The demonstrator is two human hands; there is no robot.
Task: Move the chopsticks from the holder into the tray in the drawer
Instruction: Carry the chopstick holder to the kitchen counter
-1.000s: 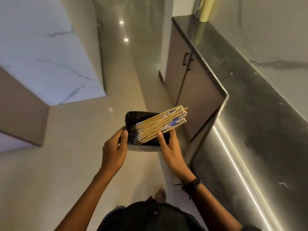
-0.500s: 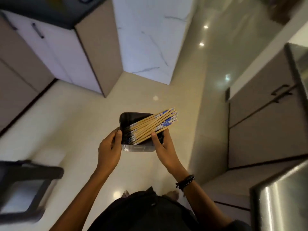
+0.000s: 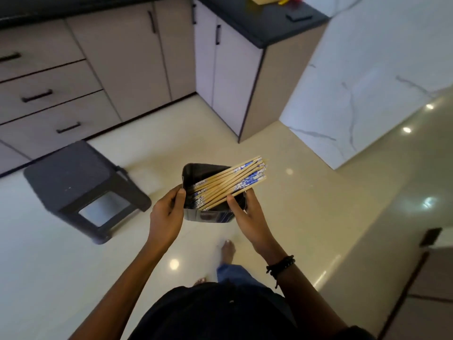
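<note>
A black rectangular holder is carried in front of me at waist height. Several wooden chopsticks with blue-and-white patterned ends lie slanted in it, their tops sticking out past its right rim. My left hand grips the holder's left side, thumb on the rim. My right hand grips its right side, thumb over the near rim beside the chopsticks. No open drawer or tray is in view.
A dark stool stands on the glossy floor to my left. Closed drawers and cabinet doors line the wall ahead. A black counter corner juts out at upper right, beside a white marble panel.
I have turned left while carrying the holder: the steel counter has left the view, and the drawers, cabinets and stool have come into it. Both hands keep the same grip.
</note>
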